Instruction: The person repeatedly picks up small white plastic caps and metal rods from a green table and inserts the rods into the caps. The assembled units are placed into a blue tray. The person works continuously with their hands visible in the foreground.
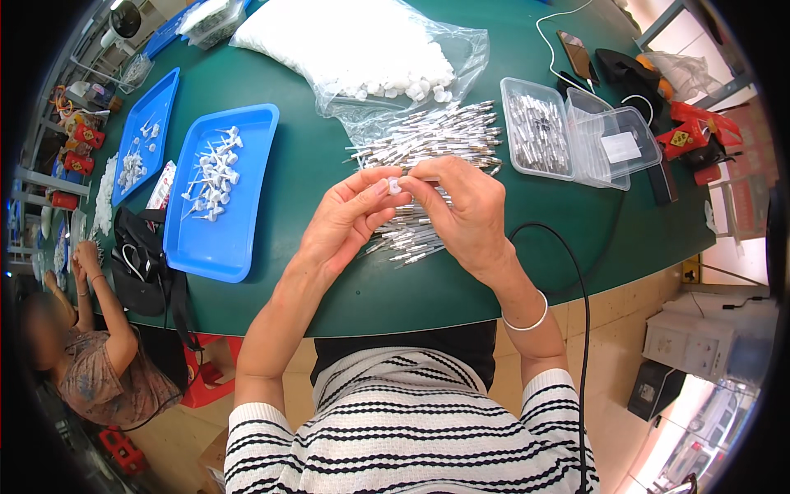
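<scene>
Between thumb and fingertips, my left hand point(350, 214) pinches a small white plastic cap point(394, 187). My right hand point(465, 210) is closed just beside it, its thumb and forefinger meeting at the cap; what those fingers grip is mostly hidden. Under and behind both hands lies a loose pile of thin white and silver rods point(428, 136). Beyond the pile, a large clear plastic bag point(354, 58) spills many white caps. To the left, a blue tray point(255, 189) holds several rods fitted with white caps.
A clear box point(539, 165) of rods stands at right, with clear lids point(625, 136) next to it. A phone point(576, 56) on a white cable lies farther back. A black cable point(584, 354) runs past my right arm. Left are another blue tray point(169, 103), a black bag point(136, 263) and a seated co-worker point(107, 362).
</scene>
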A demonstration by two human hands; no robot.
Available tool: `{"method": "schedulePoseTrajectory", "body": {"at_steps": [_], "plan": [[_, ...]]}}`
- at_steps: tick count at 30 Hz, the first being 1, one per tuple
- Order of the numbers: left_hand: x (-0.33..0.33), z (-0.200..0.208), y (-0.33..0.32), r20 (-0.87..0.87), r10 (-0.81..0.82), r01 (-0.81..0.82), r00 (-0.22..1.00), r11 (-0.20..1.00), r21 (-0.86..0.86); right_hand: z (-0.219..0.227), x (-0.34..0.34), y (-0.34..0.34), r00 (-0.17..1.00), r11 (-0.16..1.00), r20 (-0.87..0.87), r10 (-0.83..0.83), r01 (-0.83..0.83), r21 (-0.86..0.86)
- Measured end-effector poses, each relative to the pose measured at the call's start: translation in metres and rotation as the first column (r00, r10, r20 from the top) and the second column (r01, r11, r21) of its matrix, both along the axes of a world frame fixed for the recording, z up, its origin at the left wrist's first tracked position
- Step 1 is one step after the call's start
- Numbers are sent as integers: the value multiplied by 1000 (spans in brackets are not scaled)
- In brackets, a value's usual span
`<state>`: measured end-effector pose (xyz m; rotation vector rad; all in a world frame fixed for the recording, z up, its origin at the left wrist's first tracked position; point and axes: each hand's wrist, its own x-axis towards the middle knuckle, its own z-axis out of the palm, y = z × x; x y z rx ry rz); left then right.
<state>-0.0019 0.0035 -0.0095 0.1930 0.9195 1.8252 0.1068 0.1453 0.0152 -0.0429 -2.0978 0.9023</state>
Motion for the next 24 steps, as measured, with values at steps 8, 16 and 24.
{"method": "schedulePoseTrajectory", "body": {"at_steps": [8,16,24], "plan": [[-1,-1,-1,-10,0,0,1000,1000,-1,0,-1,0,1000,997,-20,-5,6,71],[-1,-2,0,-10,5,-5,1000,1000,-2,-2,-1,2,1000,993,-16,-4,6,116],[0,-1,1,-29,9,-10,1000,999,-33,0,0,2,1000,997,11,20,-21,73]]}}
